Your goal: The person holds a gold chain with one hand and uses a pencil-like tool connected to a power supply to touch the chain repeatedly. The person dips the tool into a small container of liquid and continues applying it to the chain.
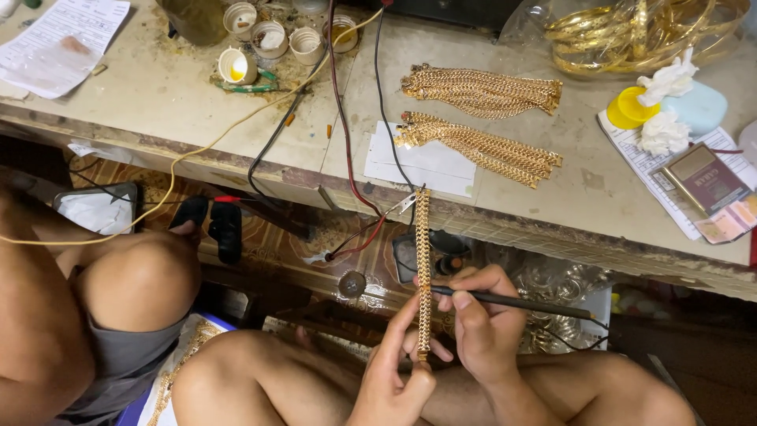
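Below the counter's (197, 95) front edge, the left hand (394, 371) pinches the gold chain's (423, 268) lower end, keeping it taut from a clip (406, 203), while the right hand (481, 323) is closed around a dark pen-like tool (520, 302) against its links.

Warm, yellowish indoor light falls from above onto the worn beige worktop (181, 95), which is evenly lit with soft, short shadows. The space beneath its front edge is dim. The clear plastic bag of gold bangles (639, 31) throws small glints. Focus is sharp centrally; the edges bend slightly.
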